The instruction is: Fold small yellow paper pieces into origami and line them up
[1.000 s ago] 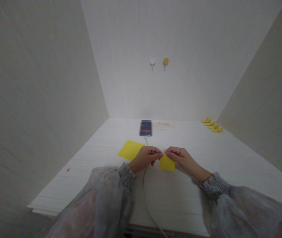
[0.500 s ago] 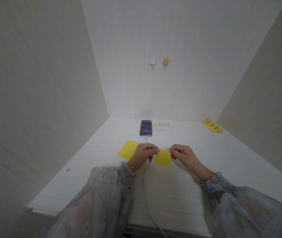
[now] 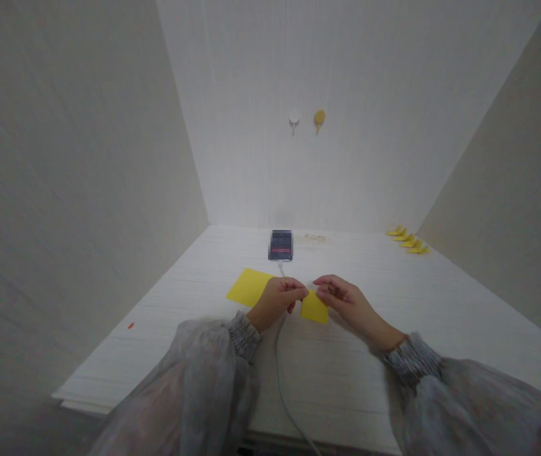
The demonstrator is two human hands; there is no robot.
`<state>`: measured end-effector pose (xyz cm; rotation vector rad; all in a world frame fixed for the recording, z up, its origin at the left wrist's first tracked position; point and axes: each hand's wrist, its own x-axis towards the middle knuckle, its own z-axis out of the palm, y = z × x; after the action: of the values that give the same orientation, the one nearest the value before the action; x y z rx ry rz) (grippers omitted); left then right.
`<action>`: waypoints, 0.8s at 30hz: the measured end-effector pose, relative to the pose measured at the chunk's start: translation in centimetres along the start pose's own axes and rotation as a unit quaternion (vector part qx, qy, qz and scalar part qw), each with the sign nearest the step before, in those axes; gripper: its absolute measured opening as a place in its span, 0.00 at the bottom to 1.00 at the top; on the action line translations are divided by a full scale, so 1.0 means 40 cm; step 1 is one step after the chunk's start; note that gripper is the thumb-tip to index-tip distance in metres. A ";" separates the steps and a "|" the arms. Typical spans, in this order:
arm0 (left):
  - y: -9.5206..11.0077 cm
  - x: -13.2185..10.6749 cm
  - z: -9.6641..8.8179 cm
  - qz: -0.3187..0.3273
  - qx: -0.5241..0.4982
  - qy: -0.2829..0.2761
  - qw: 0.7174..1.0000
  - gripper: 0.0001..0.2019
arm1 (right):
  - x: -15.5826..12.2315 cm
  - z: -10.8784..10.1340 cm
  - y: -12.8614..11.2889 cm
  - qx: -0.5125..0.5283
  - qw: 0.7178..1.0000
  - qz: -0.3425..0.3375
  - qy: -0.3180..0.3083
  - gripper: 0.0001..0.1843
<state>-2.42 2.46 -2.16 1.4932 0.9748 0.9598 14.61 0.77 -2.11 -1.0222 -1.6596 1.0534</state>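
Observation:
My left hand (image 3: 277, 300) pinches the upper left corner of a small yellow paper square (image 3: 314, 309) between thumb and fingertips. The square hangs in front of me, roughly upright. At its top right edge is my right hand (image 3: 345, 299), with the thumb against the paper and the index finger lifted apart from the thumb; its other fingers are curled and partly hidden. A larger sheet of yellow paper (image 3: 248, 286) lies on the table behind my left hand, which covers its right end.
A phone (image 3: 280, 246) lies near the back wall, with a white cable (image 3: 280, 373) running from it toward the front edge. Several folded yellow paper pieces (image 3: 410, 240) stand in a row at the back right. A small orange scrap (image 3: 130, 325) is at the left. Two hooks (image 3: 318, 118) are on the wall.
My right hand has shifted left along the top edge of the small square, and its index finger has parted from the thumb. My left hand keeps its pinch, moved slightly right.

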 end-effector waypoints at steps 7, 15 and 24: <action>0.003 -0.008 0.010 0.024 -0.035 -0.052 0.998 0.14 | 0.001 -0.008 0.003 0.081 0.996 0.025 0.023 0.09; -0.009 -0.007 0.014 0.029 -0.037 -0.049 0.998 0.17 | -0.002 -0.005 0.014 0.164 0.986 0.030 0.027 0.07; -0.017 -0.005 0.018 0.035 -0.051 -0.050 0.997 0.16 | -0.007 0.000 0.004 0.264 0.962 0.073 0.003 0.06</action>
<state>-1.88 2.11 -2.95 1.4826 0.7937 0.9614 14.72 0.57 -2.34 -0.7934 -1.2067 1.4860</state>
